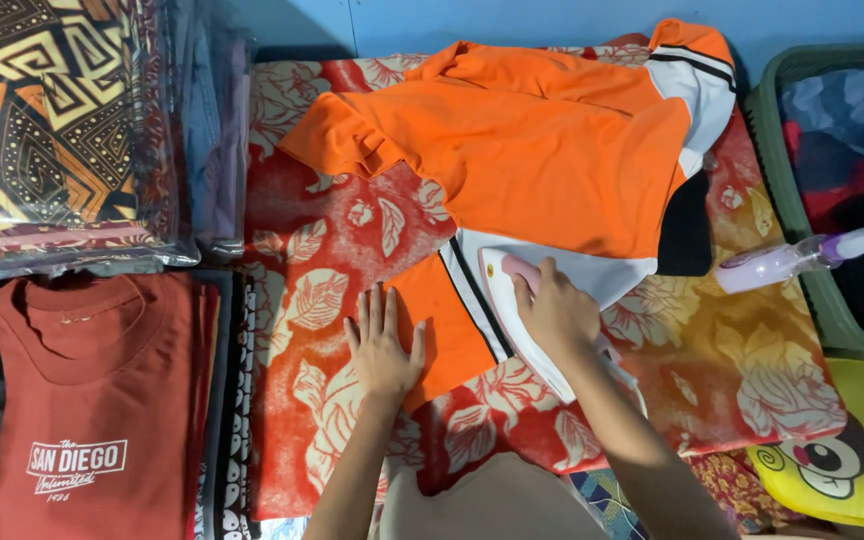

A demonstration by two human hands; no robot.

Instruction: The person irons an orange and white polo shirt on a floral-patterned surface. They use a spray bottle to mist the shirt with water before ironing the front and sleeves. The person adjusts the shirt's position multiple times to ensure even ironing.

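Observation:
An orange shirt (542, 150) with white and black trim lies spread on a red floral cloth (312, 330). My right hand (555, 312) grips the handle of a white and pink iron (500, 300), which rests on the shirt's white lower band. My left hand (384, 345) lies flat with fingers apart, pressing the shirt's orange corner down against the cloth, just left of the iron.
Folded rust-red shirts (92, 400) are stacked at lower left, with plastic-wrapped patterned fabric (52, 130) above them. A green basket (802, 110) of clothes stands at right, a lilac spray bottle (802, 258) lying across its rim. A yellow cartoon cushion (852, 450) sits at lower right.

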